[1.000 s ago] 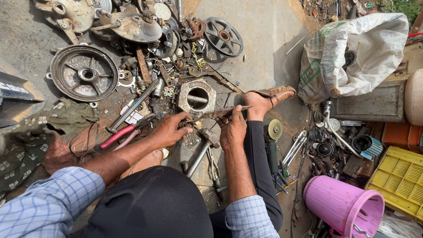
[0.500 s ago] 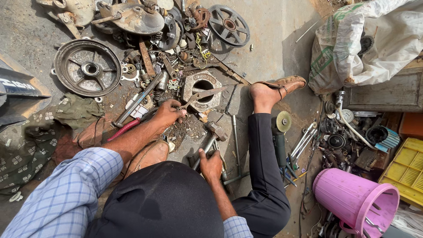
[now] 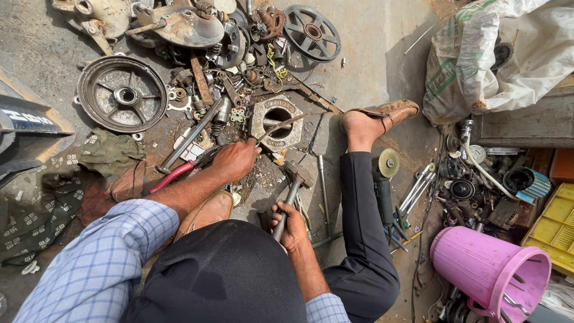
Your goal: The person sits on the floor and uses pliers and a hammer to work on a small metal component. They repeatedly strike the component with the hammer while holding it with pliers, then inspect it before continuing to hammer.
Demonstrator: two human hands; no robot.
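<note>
Right hand point(image 3: 291, 222) clamped on hammer point(image 3: 292, 192) handle — head points forward toward square metal housing point(image 3: 277, 121) ahead of the fingers — left hand point(image 3: 235, 160), nearer, pinches thin rod point(image 3: 282, 125) across its bore.

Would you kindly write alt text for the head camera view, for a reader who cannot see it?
Seen from above, a seated person's left hand holds a thin metal rod against a square metal housing on the ground, while the right hand grips a hammer. Scrap wheels, tools and a pink bucket surround them.
</note>
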